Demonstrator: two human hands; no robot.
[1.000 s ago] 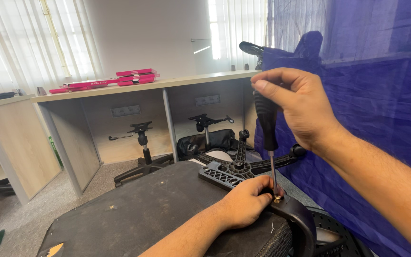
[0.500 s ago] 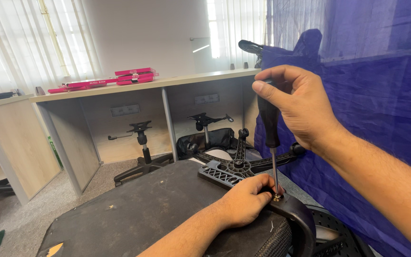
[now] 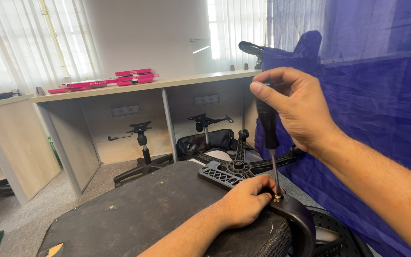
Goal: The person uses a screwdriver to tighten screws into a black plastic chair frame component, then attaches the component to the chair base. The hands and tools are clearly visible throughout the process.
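Screwdriver (image 3: 268, 128): held upright at centre right of the scene, its black handle enclosed in the right hand (image 3: 296, 107), thumb and fingers wrapped round the upper part. The grip is closed on the handle. The thin metal shaft runs straight down to a small brass-coloured screw (image 3: 277, 196) seated in the curved black armrest bracket (image 3: 297, 221) at the near right. The vertical hold keeps the tip square on the screw head.

Left hand (image 3: 246, 200): lies on the dark underside of the overturned chair seat (image 3: 143, 209), fingers curled close round the foot of the shaft and the screw. Its grip is narrow, pinching at the screw; this appears to steady the tip and the bracket against slipping. Whether the fingertips actually touch the screw cannot be told.

Surroundings: a black star-shaped chair base (image 3: 243, 166) lies just beyond the seat. Farther off, two gas-lift columns with mechanisms (image 3: 141, 143) stand on the floor under a long wooden desk (image 3: 134, 88), which carries flat pink boxes (image 3: 134, 76). A blue fabric sheet (image 3: 357, 95) covers the right side.
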